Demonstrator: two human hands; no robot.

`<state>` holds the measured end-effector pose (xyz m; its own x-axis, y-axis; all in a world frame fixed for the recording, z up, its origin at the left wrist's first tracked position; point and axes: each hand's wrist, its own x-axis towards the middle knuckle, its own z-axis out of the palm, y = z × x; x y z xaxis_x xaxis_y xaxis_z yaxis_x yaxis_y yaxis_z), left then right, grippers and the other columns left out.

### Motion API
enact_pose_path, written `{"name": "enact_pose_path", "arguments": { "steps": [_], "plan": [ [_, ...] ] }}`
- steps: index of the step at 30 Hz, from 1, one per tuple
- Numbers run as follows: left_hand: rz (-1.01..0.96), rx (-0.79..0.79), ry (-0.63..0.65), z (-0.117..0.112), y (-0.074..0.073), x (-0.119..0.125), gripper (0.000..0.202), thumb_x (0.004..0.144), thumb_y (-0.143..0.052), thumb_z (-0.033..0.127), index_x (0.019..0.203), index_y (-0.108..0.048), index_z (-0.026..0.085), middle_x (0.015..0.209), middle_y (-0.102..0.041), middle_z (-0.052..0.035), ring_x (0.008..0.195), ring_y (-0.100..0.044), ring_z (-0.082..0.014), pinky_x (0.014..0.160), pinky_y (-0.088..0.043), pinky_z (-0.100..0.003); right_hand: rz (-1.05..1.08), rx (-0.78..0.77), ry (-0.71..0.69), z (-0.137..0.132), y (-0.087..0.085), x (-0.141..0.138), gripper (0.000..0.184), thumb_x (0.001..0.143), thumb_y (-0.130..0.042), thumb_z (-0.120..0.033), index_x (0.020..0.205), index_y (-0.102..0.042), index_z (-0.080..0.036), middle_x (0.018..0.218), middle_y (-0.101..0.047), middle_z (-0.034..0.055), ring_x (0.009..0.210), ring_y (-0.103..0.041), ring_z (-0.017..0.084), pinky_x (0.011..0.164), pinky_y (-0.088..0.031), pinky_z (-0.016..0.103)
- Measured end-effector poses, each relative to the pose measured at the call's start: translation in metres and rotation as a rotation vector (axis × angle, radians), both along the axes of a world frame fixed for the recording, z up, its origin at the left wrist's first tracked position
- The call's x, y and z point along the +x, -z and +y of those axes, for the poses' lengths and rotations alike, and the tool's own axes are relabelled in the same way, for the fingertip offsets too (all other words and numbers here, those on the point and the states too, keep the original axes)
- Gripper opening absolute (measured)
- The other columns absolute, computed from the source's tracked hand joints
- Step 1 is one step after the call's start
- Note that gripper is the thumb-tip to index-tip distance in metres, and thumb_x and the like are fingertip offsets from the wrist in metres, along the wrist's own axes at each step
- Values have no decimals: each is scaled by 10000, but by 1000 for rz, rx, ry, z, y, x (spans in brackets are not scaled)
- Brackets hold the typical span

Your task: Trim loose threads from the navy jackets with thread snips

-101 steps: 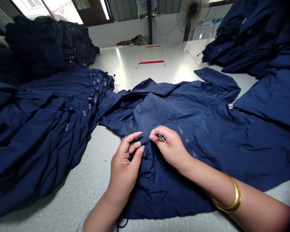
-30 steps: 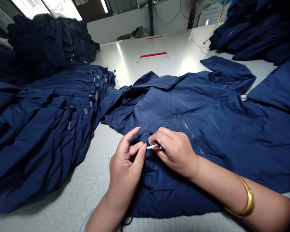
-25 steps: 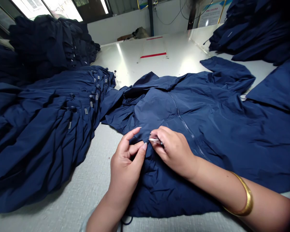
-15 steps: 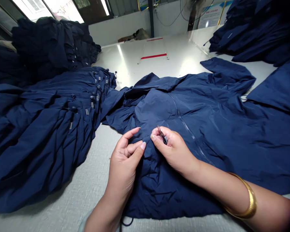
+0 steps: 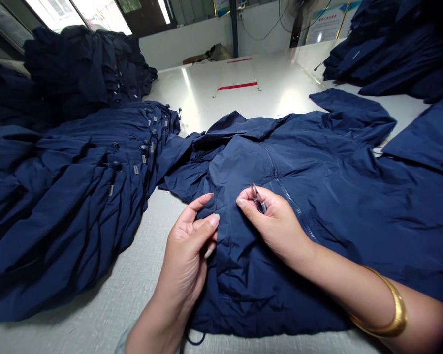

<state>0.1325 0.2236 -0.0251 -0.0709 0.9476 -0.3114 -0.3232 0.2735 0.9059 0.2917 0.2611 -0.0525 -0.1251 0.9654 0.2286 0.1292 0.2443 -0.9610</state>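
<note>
A navy jacket with a long zip lies spread in front of me. My left hand is at its left part, thumb and lower fingers closed on a fold of the cloth, the index finger stretched out above. My right hand is a little to the right, over the jacket, and holds small metal thread snips whose blades point up and away. Its thumb and index fingertip are pinched together; whether a thread is between them is too small to tell. The palm hides the snips' lower part.
On the left lie overlapping navy garments with small white tags and cord stoppers. Behind them rises another navy pile. More navy garments are heaped at the back right. Red tape marks the white table.
My right hand has moved right, away from the left hand, with the thread snips in it. The left hand has barely shifted, and a lower fingertip now shows beneath its thumb.
</note>
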Motion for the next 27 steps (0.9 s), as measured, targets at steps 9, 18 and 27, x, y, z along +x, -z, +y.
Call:
{"name": "enact_pose_path", "arguments": {
  "steps": [9, 18, 27],
  "plan": [
    [-134, -86, 0, 0, 0, -4, 519, 784, -745, 209, 1271, -591, 301, 651, -518, 58, 511, -471, -37, 467, -346, -108, -600, 276, -30, 1, -16, 14, 297, 985, -439, -373, 1163, -604, -202, 1134, -700, 65, 982, -662, 238, 806, -474, 364],
    [-21, -3, 4, -2, -2, -2, 526, 813, -735, 243, 1307, -562, 303, 680, -556, 39, 562, -502, -56, 542, -398, -139, -744, 348, -83, -4, -35, 17, 246, 952, -536, -362, 1105, -686, -241, 962, -733, 3, 802, -675, 165, 676, -456, 286],
    [18, 50, 21, -3, -1, 1, 482, 829, -727, 233, 1282, -566, 271, 628, -554, 56, 542, -460, -36, 526, -350, -113, -673, 305, -85, -4, -31, 16, 256, 947, -555, -351, 1110, -712, -230, 1018, -750, -1, 896, -694, 166, 769, -500, 267]
  ]
}}
